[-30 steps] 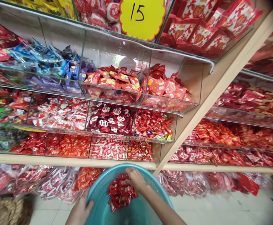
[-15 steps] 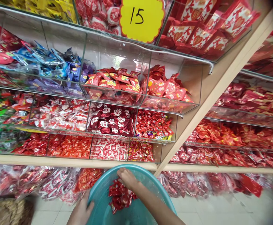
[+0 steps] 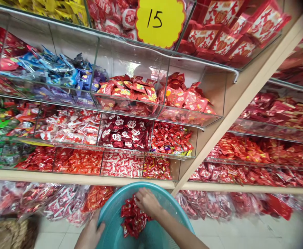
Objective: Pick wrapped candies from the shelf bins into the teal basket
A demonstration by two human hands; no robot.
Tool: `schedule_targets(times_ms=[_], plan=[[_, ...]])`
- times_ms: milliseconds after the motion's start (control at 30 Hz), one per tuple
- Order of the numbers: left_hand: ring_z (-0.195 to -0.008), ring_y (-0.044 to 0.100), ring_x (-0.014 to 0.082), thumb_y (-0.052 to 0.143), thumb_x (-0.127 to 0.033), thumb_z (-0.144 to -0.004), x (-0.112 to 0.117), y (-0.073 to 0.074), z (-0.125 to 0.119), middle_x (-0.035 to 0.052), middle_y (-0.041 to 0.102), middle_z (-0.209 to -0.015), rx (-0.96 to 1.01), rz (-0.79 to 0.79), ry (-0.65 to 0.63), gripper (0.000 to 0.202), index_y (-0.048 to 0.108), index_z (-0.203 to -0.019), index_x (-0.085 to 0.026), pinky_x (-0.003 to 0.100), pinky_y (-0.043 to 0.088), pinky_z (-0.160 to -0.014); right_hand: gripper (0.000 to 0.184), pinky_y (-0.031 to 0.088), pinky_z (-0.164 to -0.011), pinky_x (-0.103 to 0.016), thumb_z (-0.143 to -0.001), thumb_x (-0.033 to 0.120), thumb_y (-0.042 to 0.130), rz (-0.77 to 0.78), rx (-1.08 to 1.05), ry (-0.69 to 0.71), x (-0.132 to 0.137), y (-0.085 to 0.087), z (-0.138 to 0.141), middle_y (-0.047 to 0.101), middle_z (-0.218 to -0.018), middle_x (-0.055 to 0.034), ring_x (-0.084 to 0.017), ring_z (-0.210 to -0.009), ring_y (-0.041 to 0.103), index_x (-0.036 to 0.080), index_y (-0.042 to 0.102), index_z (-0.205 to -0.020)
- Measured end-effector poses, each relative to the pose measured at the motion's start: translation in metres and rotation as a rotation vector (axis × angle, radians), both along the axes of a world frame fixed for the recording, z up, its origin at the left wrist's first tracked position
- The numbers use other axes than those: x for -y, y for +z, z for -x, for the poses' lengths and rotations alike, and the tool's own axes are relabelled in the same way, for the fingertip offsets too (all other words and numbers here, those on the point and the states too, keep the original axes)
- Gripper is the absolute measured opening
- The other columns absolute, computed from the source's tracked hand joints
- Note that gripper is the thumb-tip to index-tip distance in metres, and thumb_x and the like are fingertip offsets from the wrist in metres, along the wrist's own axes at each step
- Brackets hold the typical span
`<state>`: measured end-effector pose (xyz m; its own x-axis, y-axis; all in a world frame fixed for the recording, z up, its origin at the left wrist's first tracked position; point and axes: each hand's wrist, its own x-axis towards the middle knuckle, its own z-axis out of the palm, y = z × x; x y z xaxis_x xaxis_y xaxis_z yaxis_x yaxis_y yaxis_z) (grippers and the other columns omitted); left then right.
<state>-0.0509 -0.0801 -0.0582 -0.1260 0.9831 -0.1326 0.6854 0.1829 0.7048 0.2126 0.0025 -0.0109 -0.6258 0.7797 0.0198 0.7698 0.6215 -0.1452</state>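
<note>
A round teal plastic basket [image 3: 178, 207] is low in front of me. On its left side my left hand [image 3: 90, 231] grips the rim, the thumb inside and the fingers hidden outside. A small heap of red shiny wrapped candies [image 3: 133, 219] lies inside the basket. My right hand [image 3: 148, 202] reaches in from the right, its fingers curled down at the upper right edge of the heap and closed on some of the candies. The palm hides part of what is there.
Shelves with clear bins of wrapped candies [image 3: 125, 133] rise in front, under a yellow sign [image 3: 160, 22] reading 15. A slanting wooden upright [image 3: 234, 100] divides them. Bagged candies [image 3: 63, 204] sit below the bottom board. A woven basket [image 3: 7, 235] stands at lower left on the tiled floor.
My right hand has shifted slightly right and down inside the basket, by the candies. The left hand still holds the rim in the same place.
</note>
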Motion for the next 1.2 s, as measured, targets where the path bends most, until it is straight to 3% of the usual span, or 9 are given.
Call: schedule_targets(times_ms=[100, 200, 300, 467, 667, 800, 967, 1200], plan=[[-0.128, 0.05, 0.0227, 0.038, -0.038, -0.078, 0.0, -0.002, 0.0, 0.0159, 0.056, -0.134, -0.002, 0.01, -0.013, 0.057, 0.046, -0.127, -0.01, 0.038, 0.036, -0.111, 0.03, 0.046, -0.088, -0.035, -0.082, 0.043, 0.06, 0.024, 0.061, 0.248, 0.023, -0.012, -0.011, 0.061, -0.106, -0.0062, -0.022, -0.101, 0.055, 0.021, 0.06, -0.102], [-0.129, 0.049, 0.0226, 0.037, -0.038, -0.078, 0.0, -0.005, 0.001, 0.0174, 0.054, -0.136, 0.017, 0.009, -0.01, 0.059, 0.044, -0.129, -0.008, 0.038, 0.035, -0.112, 0.05, 0.046, -0.092, -0.038, -0.073, 0.053, 0.068, -0.005, 0.167, 0.347, 0.039, -0.026, -0.02, 0.058, -0.118, -0.0075, -0.025, -0.107, 0.053, 0.022, 0.059, -0.11], [-0.127, 0.05, 0.023, 0.039, -0.039, -0.077, 0.0, -0.007, 0.001, 0.0174, 0.054, -0.136, 0.028, 0.008, -0.003, 0.059, 0.045, -0.128, -0.009, 0.037, 0.036, -0.111, 0.053, 0.047, -0.092, -0.04, -0.071, 0.049, 0.072, -0.07, 0.231, 0.345, 0.043, -0.039, -0.024, 0.056, -0.123, -0.0086, -0.026, -0.108, 0.054, 0.021, 0.058, -0.113], [-0.128, 0.049, 0.023, 0.039, -0.039, -0.077, 0.001, -0.004, 0.0, 0.0165, 0.054, -0.136, 0.019, 0.013, 0.001, 0.058, 0.046, -0.127, -0.009, 0.037, 0.035, -0.111, 0.025, 0.05, -0.084, -0.037, -0.084, 0.036, 0.062, -0.128, 0.23, 0.322, 0.042, -0.054, -0.022, 0.062, -0.108, -0.0054, -0.023, -0.1, 0.058, 0.023, 0.062, -0.105], [-0.124, 0.054, 0.0222, 0.042, -0.038, -0.077, 0.003, -0.004, 0.0, 0.0119, 0.06, -0.131, 0.072, -0.01, 0.011, 0.055, 0.047, -0.126, -0.014, 0.036, 0.04, -0.108, 0.038, 0.05, -0.088, -0.037, -0.076, 0.044, 0.069, -0.11, 0.23, 0.318, 0.046, -0.07, -0.023, 0.062, -0.11, -0.0061, -0.024, -0.105, 0.056, 0.021, 0.061, -0.105], [-0.116, 0.06, 0.0223, 0.044, -0.037, -0.078, 0.003, -0.003, 0.0, 0.0113, 0.064, -0.125, 0.108, -0.02, 0.011, 0.054, 0.048, -0.127, -0.015, 0.035, 0.046, -0.101, 0.034, 0.052, -0.082, -0.037, -0.074, 0.048, 0.068, 0.007, 0.243, 0.289, 0.048, -0.069, -0.024, 0.065, -0.105, -0.0048, -0.024, -0.095, 0.061, 0.023, 0.063, -0.098], [-0.114, 0.061, 0.0244, 0.049, -0.036, -0.074, 0.004, -0.001, -0.002, 0.0093, 0.066, -0.121, 0.107, -0.055, 0.054, 0.052, 0.054, -0.122, -0.017, 0.036, 0.049, -0.098, 0.04, 0.052, -0.082, -0.037, -0.069, 0.05, 0.072, 0.11, 0.237, 0.257, 0.051, -0.062, -0.025, 0.066, -0.108, -0.0045, -0.026, -0.097, 0.062, 0.025, 0.063, -0.099], [-0.114, 0.061, 0.0239, 0.049, -0.035, -0.073, 0.006, 0.002, -0.002, 0.0094, 0.067, -0.121, 0.104, -0.033, 0.05, 0.053, 0.053, -0.123, -0.017, 0.035, 0.048, -0.099, 0.035, 0.052, -0.082, -0.035, -0.067, 0.05, 0.071, 0.118, 0.233, 0.252, 0.052, -0.074, -0.019, 0.069, -0.101, -0.0057, -0.026, -0.095, 0.063, 0.022, 0.066, -0.088]])
